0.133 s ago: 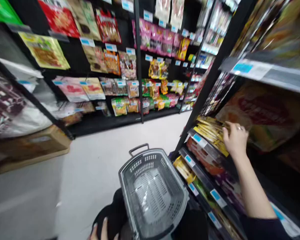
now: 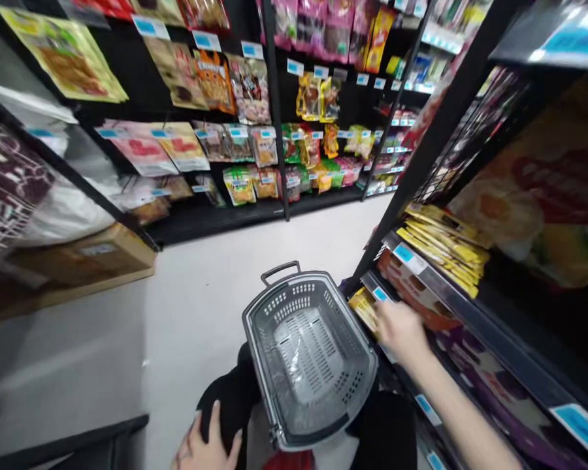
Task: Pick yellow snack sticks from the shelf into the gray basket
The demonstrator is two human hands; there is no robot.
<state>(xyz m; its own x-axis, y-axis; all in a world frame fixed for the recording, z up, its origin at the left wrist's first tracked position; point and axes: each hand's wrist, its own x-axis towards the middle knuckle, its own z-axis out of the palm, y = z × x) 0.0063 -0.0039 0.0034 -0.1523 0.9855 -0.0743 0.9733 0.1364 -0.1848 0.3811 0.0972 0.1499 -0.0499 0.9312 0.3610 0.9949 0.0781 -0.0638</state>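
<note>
My right hand (image 2: 400,328) is blurred by motion, low by the right-hand shelf, just in front of a yellow packet (image 2: 364,307) on a lower shelf. Its fingers cannot be made out. Above it lies a stack of flat yellow packets (image 2: 441,241) on the shelf. An empty grey plastic basket (image 2: 274,313) with a dark handle sits in front of me on my lap. My left hand (image 2: 206,445) rests flat on my dark-clad knee at the bottom edge, fingers spread, holding nothing.
Black shelving (image 2: 441,124) with blue price tags lines the right side. More racks of hanging snack bags (image 2: 255,143) fill the far wall. A cardboard box (image 2: 78,261) sits on the floor at left. Pale floor (image 2: 200,287) stretches ahead.
My right hand has dropped from the stack of yellow packets down to the lower shelf beside the basket. The view has tilted downward a little.
</note>
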